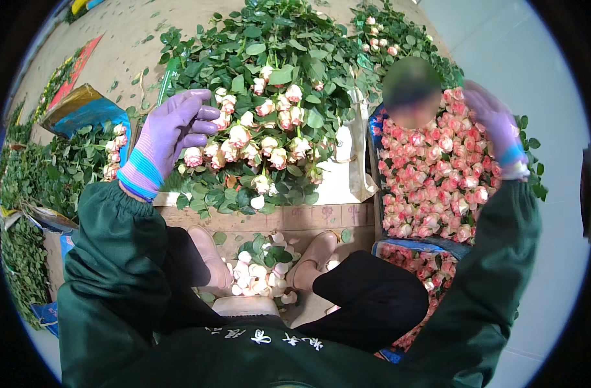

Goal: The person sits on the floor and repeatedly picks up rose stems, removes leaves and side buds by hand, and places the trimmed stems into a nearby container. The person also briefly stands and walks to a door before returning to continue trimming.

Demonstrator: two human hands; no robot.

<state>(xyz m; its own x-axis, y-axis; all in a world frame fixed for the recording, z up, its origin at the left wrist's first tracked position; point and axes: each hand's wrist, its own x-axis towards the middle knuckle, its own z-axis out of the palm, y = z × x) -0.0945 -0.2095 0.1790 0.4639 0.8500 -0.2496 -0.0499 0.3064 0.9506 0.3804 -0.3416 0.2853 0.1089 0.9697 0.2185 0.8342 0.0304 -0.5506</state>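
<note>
My left hand (181,123), in a purple glove with a blue-striped cuff, is raised at the left edge of a heap of pale pink and cream roses (277,158). Its fingers are bent with gaps between them, and I see nothing in its grasp. Over at the right, my right hand (494,119), gloved alike, is blurred by motion. It is beside the upper right edge of densely packed pink roses (433,179). Whether its fingers grip anything is unclear. Leafy stems (256,53) stretch away behind the pale blooms.
A wooden board (319,217) bearing marks runs along the front of the heap. Fallen petals (259,279) and leaves lie between my shoes. More roses (112,157) lie in blue-lined wrapping at left. A lower bunch of pink roses (436,271) is beside my knee. A blurred patch hides part of the right-hand roses.
</note>
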